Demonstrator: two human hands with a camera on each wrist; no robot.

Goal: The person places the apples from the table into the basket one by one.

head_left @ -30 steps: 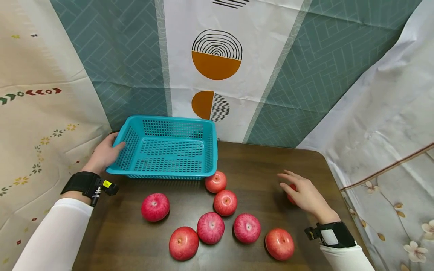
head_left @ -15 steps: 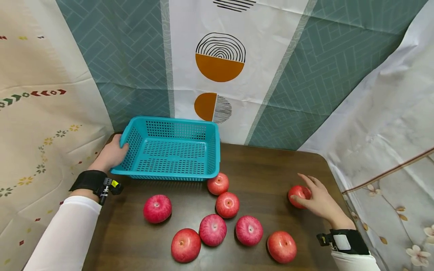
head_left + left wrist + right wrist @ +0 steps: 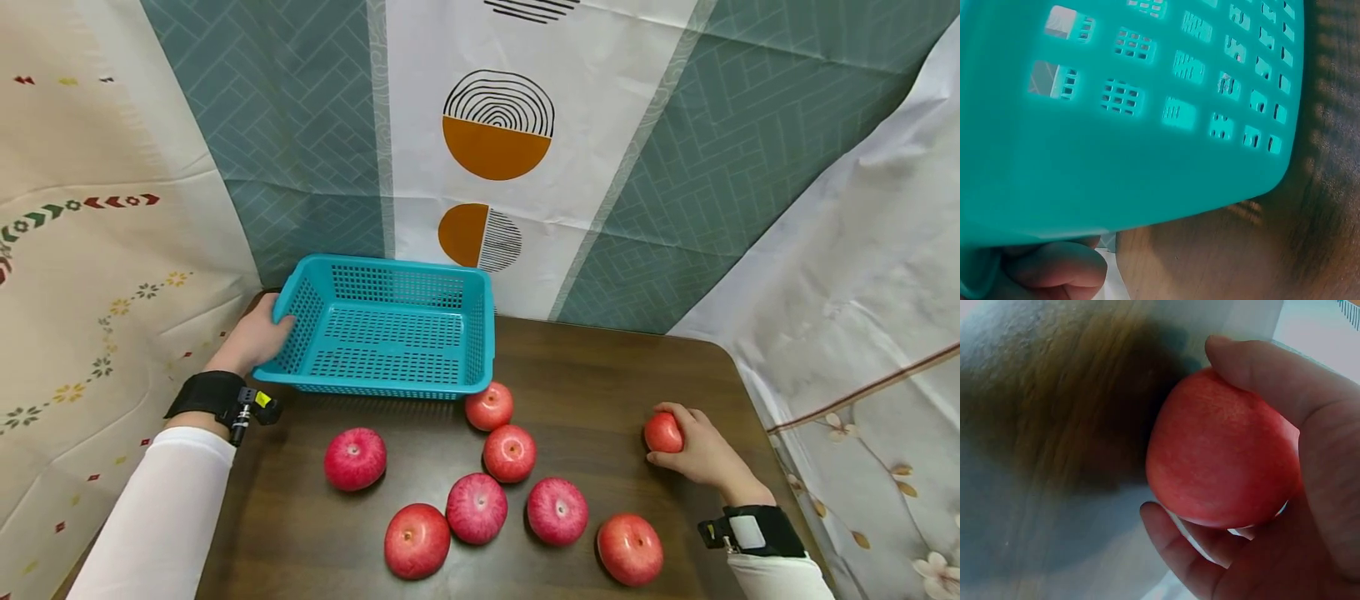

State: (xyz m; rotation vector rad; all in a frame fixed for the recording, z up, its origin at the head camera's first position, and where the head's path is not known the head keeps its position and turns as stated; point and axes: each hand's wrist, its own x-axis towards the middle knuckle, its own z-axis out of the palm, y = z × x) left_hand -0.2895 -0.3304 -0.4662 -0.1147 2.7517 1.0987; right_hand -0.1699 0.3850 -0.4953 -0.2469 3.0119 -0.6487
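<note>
On the left, my left hand (image 3: 262, 336) grips the left rim of a teal plastic basket (image 3: 393, 389), its thumb over the edge. The left wrist view shows curled fingers (image 3: 1063, 267) under the rim, beside the basket's slotted wall (image 3: 1147, 169). The basket holds nothing. At the table's right side, my right hand (image 3: 705, 450) holds a red apple (image 3: 663, 432) between thumb and fingers. Up close in the right wrist view, the thumb lies over one side of this apple (image 3: 1225, 450) and the fingers curl round the other; it looks low over the table.
Several more apples lie on the brown table (image 3: 592, 375). One apple (image 3: 489, 407) sits at the basket's front right corner, another apple (image 3: 356, 459) in front of the basket. A row runs to an apple (image 3: 630, 550) nearer my right wrist. Patterned cloth (image 3: 495, 125) hangs behind.
My right hand reached over the apple on the right, drew back to its right side, then closed its fingers round it. My left hand stays on the basket; the whole view shifted slightly.
</note>
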